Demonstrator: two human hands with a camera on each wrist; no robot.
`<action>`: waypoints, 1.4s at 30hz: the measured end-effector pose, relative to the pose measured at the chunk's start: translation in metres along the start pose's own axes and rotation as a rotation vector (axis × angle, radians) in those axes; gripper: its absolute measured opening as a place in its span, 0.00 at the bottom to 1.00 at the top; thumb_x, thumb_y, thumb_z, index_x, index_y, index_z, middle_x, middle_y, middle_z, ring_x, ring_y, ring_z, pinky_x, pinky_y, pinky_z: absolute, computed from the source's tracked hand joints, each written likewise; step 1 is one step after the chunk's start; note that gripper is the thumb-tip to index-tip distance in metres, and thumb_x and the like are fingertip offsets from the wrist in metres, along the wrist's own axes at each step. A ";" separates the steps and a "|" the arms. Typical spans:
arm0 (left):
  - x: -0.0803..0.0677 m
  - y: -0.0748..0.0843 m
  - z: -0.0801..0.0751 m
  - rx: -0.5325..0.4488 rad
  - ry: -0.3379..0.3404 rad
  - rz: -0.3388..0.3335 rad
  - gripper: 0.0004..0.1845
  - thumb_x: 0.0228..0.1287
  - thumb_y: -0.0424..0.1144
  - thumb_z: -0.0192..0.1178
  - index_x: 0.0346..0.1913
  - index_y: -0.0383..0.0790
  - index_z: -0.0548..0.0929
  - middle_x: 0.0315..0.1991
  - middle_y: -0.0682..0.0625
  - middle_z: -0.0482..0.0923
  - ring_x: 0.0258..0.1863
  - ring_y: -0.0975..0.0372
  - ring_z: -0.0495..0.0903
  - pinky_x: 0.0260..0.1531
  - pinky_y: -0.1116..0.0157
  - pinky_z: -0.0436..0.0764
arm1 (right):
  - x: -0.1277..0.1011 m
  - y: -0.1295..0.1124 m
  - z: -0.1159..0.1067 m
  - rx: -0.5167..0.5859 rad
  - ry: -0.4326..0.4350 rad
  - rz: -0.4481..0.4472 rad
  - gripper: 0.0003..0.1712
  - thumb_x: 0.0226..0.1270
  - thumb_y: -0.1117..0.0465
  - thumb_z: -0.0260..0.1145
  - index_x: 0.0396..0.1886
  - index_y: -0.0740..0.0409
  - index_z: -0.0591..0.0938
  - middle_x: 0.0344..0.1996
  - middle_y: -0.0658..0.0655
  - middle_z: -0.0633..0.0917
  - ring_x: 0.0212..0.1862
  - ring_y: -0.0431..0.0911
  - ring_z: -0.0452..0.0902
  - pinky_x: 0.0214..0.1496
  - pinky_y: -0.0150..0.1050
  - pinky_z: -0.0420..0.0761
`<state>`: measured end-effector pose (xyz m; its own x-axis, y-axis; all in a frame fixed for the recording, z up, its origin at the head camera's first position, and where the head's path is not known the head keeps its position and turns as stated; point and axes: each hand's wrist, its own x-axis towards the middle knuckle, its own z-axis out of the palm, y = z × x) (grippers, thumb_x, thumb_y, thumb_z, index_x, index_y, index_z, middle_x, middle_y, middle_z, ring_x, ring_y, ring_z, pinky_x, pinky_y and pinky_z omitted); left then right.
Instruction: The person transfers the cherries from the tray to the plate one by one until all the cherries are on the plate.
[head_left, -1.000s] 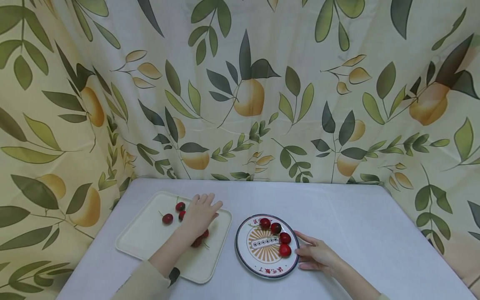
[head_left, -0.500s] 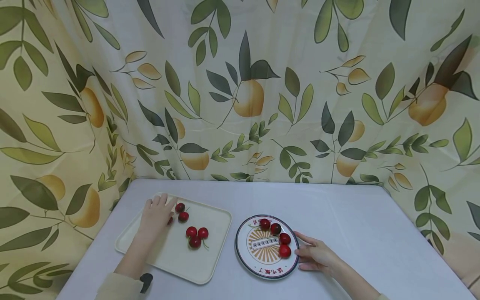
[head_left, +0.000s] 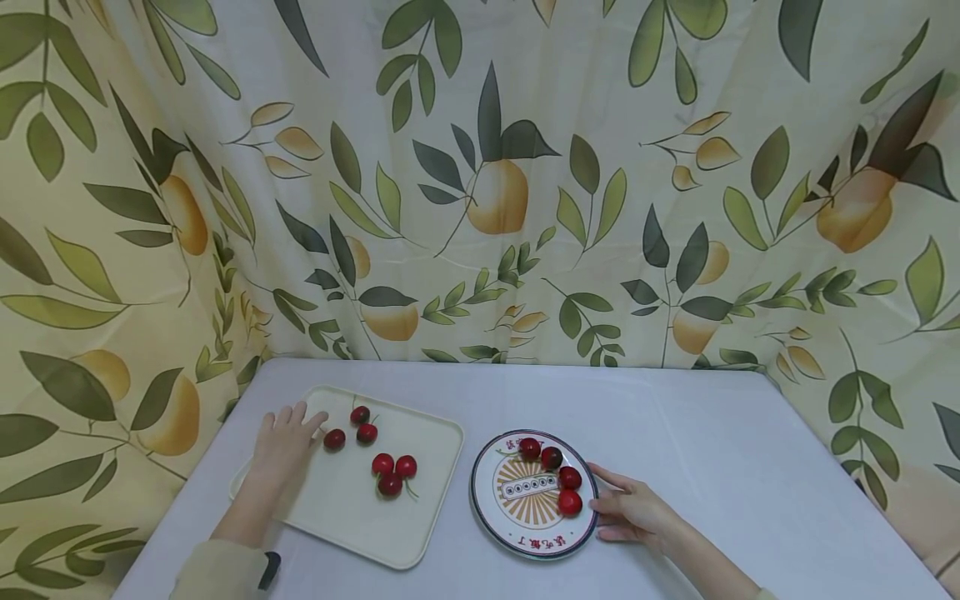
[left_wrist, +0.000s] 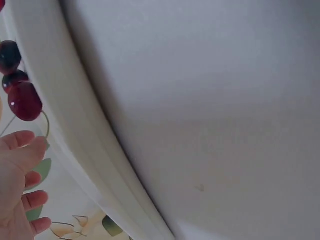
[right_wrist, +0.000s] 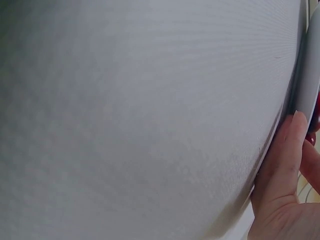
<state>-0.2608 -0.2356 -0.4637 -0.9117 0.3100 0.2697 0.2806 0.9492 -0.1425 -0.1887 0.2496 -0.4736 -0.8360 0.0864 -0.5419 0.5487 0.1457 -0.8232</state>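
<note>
A cream tray (head_left: 420, 517) lies at the table's left with several red cherries (head_left: 389, 475) on it. My left hand (head_left: 283, 442) rests flat on the tray's left part, fingers straight, just left of one cherry (head_left: 334, 439). It holds nothing. In the left wrist view the fingers (left_wrist: 17, 150) sit beside the tray rim (left_wrist: 65, 120), with cherries (left_wrist: 22, 100) near. A round patterned plate (head_left: 525, 533) at centre carries several cherries (head_left: 569, 488). My right hand (head_left: 630, 508) lies on the table, its straight fingers touching the plate's right rim (right_wrist: 305, 75).
The table (head_left: 712, 450) is covered in a pale grey cloth. A leaf-and-fruit patterned curtain (head_left: 495, 183) hangs close behind and along the left side. The table's right half holds nothing but cloth.
My left hand has drawn back from the tray's middle to its left edge, uncovering the cherries. The right hand and the plate have stayed where they were.
</note>
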 end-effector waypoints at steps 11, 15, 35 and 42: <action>-0.004 -0.001 0.008 -0.045 -0.035 -0.001 0.13 0.53 0.27 0.54 0.42 0.42 0.77 0.44 0.38 0.69 0.43 0.45 0.68 0.40 0.47 0.66 | 0.001 -0.001 0.000 -0.002 0.005 0.006 0.40 0.53 0.69 0.66 0.67 0.52 0.63 0.34 0.61 0.73 0.23 0.46 0.78 0.30 0.41 0.81; -0.005 -0.002 0.012 -0.053 -0.041 -0.011 0.10 0.55 0.29 0.54 0.41 0.42 0.76 0.43 0.39 0.69 0.41 0.46 0.68 0.39 0.48 0.66 | 0.000 -0.001 0.000 -0.003 0.007 0.008 0.39 0.53 0.69 0.66 0.67 0.52 0.64 0.33 0.60 0.73 0.22 0.46 0.78 0.30 0.41 0.81; -0.005 0.000 0.018 -0.042 -0.107 -0.006 0.10 0.59 0.30 0.52 0.44 0.41 0.76 0.44 0.38 0.69 0.44 0.46 0.67 0.41 0.48 0.66 | 0.001 0.001 0.000 -0.002 0.004 0.001 0.39 0.54 0.69 0.66 0.67 0.53 0.64 0.36 0.62 0.76 0.23 0.47 0.78 0.30 0.41 0.81; -0.001 0.002 0.014 -0.082 -0.001 0.009 0.09 0.61 0.35 0.55 0.44 0.40 0.76 0.40 0.41 0.67 0.40 0.48 0.67 0.39 0.50 0.67 | 0.001 0.000 0.000 0.001 0.003 -0.001 0.39 0.54 0.69 0.66 0.67 0.53 0.63 0.36 0.62 0.76 0.24 0.47 0.78 0.31 0.41 0.81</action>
<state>-0.2635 -0.2353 -0.4774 -0.9093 0.3185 0.2678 0.3123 0.9476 -0.0667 -0.1897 0.2501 -0.4743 -0.8367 0.0887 -0.5405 0.5477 0.1449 -0.8240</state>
